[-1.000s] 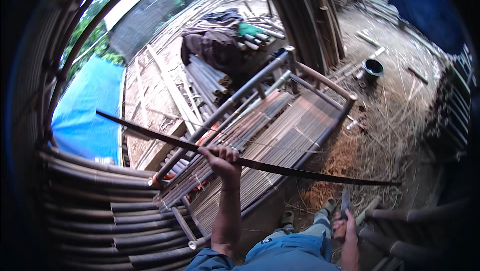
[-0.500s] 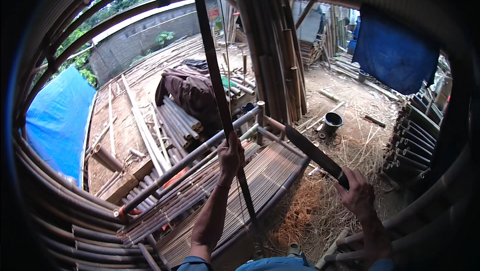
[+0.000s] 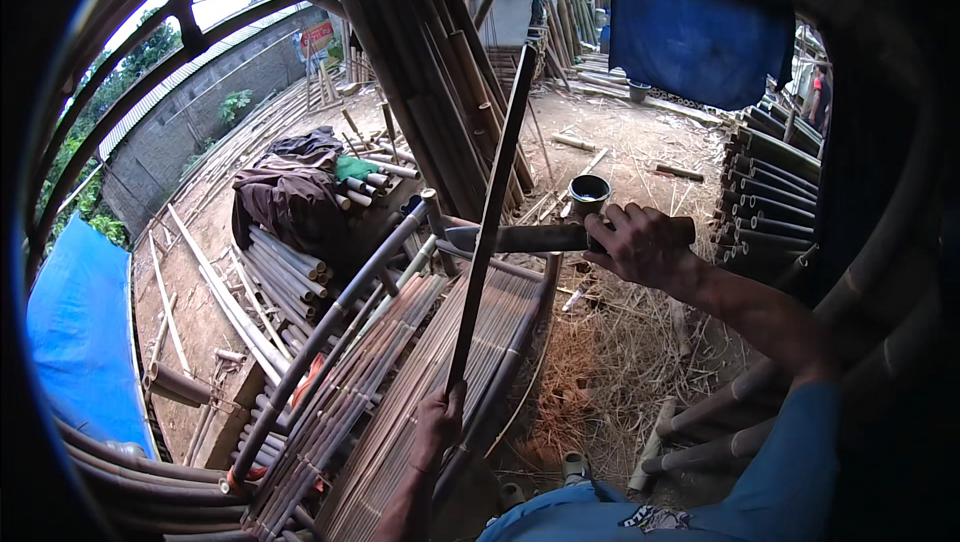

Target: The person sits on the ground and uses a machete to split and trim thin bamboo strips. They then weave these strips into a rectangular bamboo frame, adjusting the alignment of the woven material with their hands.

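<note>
My left hand [image 3: 438,424] is closed round the lower end of a long dark bamboo strip [image 3: 508,147], which leans up and to the right. My right hand [image 3: 640,247] grips the handle of a machete [image 3: 535,238], held nearly level with its tip to the left. Its blade meets the strip about midway up; the tip shows beyond the strip's left side. Whether the edge has cut in cannot be made out. Under the strip stands a bamboo bench [image 3: 465,337] with a slatted seat and a pole rail [image 3: 335,342].
A black bucket [image 3: 589,190] stands on the ground beyond the machete. Bamboo shavings [image 3: 640,372] litter the floor at right. Stacked bamboo poles [image 3: 765,202] lie far right, below a dark blue tarp [image 3: 700,37]. Upright poles [image 3: 410,62] rise behind the bench; a brown cover [image 3: 290,187] lies over more poles.
My left hand has slid or shifted down to the strip's lower end, and the strip now tilts right. My right hand has swung the machete up and left against it. The view has turned right.
</note>
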### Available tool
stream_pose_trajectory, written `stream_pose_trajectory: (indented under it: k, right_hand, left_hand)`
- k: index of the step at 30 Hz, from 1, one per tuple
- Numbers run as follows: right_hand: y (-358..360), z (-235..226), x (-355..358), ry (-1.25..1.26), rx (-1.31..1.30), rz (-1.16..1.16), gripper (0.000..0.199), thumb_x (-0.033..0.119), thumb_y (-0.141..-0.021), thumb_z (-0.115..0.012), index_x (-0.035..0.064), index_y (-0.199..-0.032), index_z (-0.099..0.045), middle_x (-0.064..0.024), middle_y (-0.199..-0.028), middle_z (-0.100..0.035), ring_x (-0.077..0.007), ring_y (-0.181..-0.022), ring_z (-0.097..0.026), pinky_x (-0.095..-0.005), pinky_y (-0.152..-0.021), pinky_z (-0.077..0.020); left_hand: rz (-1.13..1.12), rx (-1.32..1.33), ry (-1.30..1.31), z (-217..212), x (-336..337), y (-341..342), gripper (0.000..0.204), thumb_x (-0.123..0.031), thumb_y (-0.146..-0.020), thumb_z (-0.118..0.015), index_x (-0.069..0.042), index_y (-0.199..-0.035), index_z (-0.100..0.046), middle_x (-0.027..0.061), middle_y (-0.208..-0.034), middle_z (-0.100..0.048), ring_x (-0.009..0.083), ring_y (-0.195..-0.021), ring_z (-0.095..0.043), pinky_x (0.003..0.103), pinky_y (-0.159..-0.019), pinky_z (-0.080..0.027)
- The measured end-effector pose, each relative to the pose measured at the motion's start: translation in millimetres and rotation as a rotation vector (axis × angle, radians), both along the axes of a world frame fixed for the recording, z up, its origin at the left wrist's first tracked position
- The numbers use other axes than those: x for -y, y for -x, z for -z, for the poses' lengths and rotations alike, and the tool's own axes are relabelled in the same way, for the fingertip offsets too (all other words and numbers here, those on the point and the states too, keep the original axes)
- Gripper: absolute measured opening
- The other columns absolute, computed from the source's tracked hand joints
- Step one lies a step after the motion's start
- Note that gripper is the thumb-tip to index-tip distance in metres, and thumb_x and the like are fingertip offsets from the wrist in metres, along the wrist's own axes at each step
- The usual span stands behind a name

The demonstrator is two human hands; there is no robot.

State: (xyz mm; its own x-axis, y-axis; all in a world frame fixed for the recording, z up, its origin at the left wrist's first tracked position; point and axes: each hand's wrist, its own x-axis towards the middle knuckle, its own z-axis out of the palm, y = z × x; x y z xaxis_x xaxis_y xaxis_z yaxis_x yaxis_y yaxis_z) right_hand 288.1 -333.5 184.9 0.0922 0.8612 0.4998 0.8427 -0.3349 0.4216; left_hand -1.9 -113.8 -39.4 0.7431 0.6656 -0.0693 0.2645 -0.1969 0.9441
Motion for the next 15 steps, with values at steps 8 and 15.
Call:
stream_pose_trajectory:
  k: [8,15]
  right_hand:
    - [-155.7,-57.4,59.0,-0.111,-0.055,0.542,0.043,0.046,-0.094,-0.047,0.0050,-0.087,-0.056,-0.0108,-0.064,-0.060,-0.0223,-0.053,-0.062,-0.0384,-0.046,-0.0522]
    - [-233.9,-128.4,153.0,-0.232,-0.677,1.053,0.045,0.042,-0.090,-0.057,-0.0025,-0.093,-0.064,-0.0196,-0.074,-0.066,-0.0312,-0.058,-0.065,-0.0438,-0.058,-0.0518]
  left_hand:
    - [0.091,-0.063,-0.015,-7.1,61.8,-2.3,0.036,-0.033,-0.095,-0.056,-0.001,-0.077,-0.057,-0.0008,-0.057,-0.041,0.0064,-0.057,-0.037,0.030,-0.049,-0.036]
    - [0.329,-0.106,0.442,13.8,68.2,-29.3,0.042,-0.042,-0.096,-0.051,-0.009,-0.070,-0.054,-0.0055,-0.056,-0.045,0.0051,-0.049,-0.042,0.023,-0.044,-0.033]
